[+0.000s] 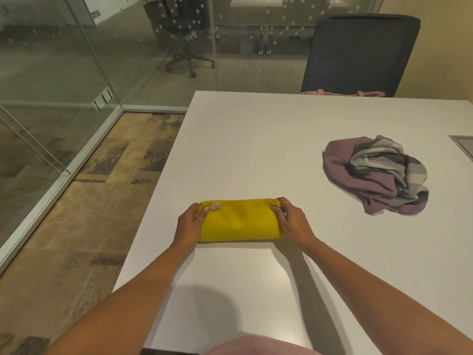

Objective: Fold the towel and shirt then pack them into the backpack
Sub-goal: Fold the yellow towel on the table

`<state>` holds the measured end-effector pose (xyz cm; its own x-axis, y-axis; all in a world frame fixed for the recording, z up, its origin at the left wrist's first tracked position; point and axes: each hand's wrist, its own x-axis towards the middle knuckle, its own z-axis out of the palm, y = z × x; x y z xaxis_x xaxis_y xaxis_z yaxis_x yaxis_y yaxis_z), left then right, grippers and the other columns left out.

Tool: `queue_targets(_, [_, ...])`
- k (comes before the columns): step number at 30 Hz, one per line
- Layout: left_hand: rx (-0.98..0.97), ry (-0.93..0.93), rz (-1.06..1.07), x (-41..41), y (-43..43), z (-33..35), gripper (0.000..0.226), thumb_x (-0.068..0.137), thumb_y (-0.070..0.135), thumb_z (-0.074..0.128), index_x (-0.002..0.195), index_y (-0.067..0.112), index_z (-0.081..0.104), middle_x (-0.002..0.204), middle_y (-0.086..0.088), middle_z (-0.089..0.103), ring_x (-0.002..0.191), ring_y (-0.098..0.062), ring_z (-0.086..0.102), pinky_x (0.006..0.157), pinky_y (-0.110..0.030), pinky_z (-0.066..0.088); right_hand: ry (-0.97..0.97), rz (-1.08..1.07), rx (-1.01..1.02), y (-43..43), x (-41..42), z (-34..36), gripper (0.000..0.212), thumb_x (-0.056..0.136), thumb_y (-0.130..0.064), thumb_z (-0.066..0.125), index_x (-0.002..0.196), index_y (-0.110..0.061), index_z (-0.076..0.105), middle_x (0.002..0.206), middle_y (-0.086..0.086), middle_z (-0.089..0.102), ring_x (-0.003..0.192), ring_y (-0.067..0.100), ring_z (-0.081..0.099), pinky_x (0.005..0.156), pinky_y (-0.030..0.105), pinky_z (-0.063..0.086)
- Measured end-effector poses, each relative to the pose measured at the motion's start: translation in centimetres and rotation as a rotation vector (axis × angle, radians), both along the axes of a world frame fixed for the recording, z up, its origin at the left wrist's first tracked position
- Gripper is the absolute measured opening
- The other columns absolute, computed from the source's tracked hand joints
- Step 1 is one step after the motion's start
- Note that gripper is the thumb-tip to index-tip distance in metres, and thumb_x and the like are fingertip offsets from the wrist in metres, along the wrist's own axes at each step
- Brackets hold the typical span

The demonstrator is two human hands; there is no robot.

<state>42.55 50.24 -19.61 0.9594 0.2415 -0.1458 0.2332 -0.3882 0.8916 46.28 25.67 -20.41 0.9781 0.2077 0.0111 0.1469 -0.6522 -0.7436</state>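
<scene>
- The left grip (190, 224) is curled round the left end of the yellow towel (239, 221), with its fingertips over the far edge. The right grip (291, 221) holds the right end the same way.
- The towel lies as a thick folded oblong on the white worktop (256, 139), towards its near left part.
- Both ends of the towel are hidden under the palms, so its layers cannot be counted.
- The shirt (376, 175), mauve with grey and pale bands, sits in a crumpled heap well apart, to the right and further back.
- A pink strapped item (343, 93) shows only as a strip past the far edge, in front of a dark chair (358, 52). Whether it is the backpack cannot be told.
- A metal panel (463, 144) is cut off at the right border.
- A glass wall (51, 73) stands to the left.
</scene>
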Motion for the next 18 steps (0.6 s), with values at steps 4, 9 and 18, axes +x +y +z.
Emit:
queue_targets(4, [0.108,0.047,0.021,0.1,-0.2,-0.7,0.021,0.098,0.022,0.044,0.094,0.005,0.055,0.086,-0.012,0.055,0.082,-0.023,0.050,0.066,-0.031,0.036,0.065,-0.071,-0.071,0.8,-0.1,-1.0,0.026,0.100,-0.027,0.037,0.098,-0.005,0.051,0.082,0.004,0.055,0.079,0.027,0.056,0.061,0.029,0.032])
queue_targets(9, [0.215,0.088,0.083,1.0,-0.4,-1.2,0.034,0.096,0.028,0.049,0.108,-0.002,0.058,0.103,-0.022,0.063,0.096,-0.036,0.058,0.078,-0.038,0.044,0.136,-0.214,-0.177,1.5,-0.1,-1.5,0.032,0.099,-0.034,0.036,0.113,-0.008,0.051,0.097,0.011,0.064,0.093,0.032,0.059,0.068,0.029,0.035])
queue_targets(18, [0.775,-0.432,-0.091,-0.3,-3.4,-1.4,0.018,0.088,0.023,0.048,0.101,0.017,0.059,0.102,-0.003,0.064,0.097,-0.020,0.053,0.079,-0.035,0.039,-0.010,-0.304,-0.302,1.7,-0.8,-1.7,0.024,0.097,-0.031,0.039,0.109,-0.013,0.049,0.091,0.006,0.065,0.081,0.026,0.061,0.065,0.029,0.037])
